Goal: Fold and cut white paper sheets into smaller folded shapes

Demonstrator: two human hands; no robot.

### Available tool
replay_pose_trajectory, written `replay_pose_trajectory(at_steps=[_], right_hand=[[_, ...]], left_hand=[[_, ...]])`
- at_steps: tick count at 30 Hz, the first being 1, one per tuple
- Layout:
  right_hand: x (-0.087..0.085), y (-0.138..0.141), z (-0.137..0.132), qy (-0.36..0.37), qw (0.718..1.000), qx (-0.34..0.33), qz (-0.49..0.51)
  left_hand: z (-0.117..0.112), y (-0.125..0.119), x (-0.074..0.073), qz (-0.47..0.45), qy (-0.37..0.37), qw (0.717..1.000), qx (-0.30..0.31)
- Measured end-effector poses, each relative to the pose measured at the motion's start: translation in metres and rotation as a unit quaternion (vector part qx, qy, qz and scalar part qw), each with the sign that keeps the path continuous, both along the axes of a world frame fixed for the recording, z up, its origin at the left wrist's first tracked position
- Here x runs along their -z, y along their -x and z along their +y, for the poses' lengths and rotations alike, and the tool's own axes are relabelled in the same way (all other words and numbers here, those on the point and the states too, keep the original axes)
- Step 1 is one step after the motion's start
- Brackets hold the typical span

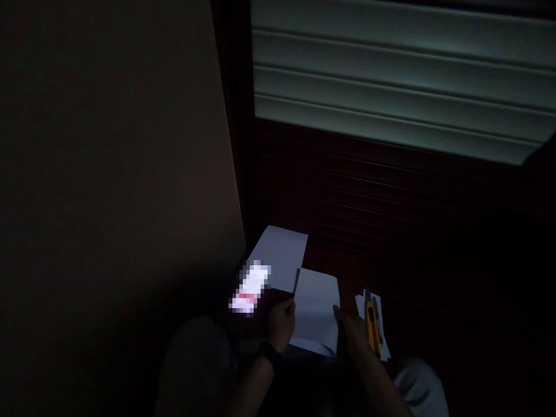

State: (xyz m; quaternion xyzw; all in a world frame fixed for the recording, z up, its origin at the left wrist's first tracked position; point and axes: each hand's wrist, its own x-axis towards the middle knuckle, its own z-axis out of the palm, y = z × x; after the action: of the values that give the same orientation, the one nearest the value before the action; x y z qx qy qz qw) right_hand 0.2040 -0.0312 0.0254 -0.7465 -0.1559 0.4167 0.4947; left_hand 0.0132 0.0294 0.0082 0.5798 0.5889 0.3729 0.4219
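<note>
Between my two hands is a white sheet of paper (pixel 317 307), its lower edge curling. My left hand (pixel 282 320), with a dark band at the wrist, is closed on the sheet's left edge. My right hand (pixel 353 330) pinches the right edge, thumb on top. Beyond the left hand lies another white sheet (pixel 282 255), partly under a lit, pixelated screen (pixel 251 288). Just right of my right hand is a yellow utility knife (pixel 372 324), lying on small white papers (pixel 384 333) beside a dark slim object that I cannot make out.
A pale wall (pixel 121 145) rises on the left. Ahead stands a dark slatted panel (pixel 369 191) with light louvers (pixel 391 75) above it. My knees (pixel 195 359) frame the work at the bottom. The scene is very dim.
</note>
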Motion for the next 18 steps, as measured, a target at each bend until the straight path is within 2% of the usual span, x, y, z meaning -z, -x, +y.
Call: replay_pose_trajectory(at_steps=[8, 15, 18], right_hand=[[-0.010, 0.003, -0.004, -0.035, 0.994, -0.031, 0.096], [-0.007, -0.002, -0.006, 0.034, 0.998, 0.000, 0.048], [0.001, -0.003, -0.005, 0.031, 0.999, -0.008, 0.036]], left_hand=[[-0.001, 0.000, 0.003, 0.005, -0.017, 1.000, -0.010], [-0.003, 0.001, 0.003, 0.007, -0.016, 1.000, -0.022], [-0.004, 0.001, 0.004, 0.012, -0.026, 0.999, -0.020]])
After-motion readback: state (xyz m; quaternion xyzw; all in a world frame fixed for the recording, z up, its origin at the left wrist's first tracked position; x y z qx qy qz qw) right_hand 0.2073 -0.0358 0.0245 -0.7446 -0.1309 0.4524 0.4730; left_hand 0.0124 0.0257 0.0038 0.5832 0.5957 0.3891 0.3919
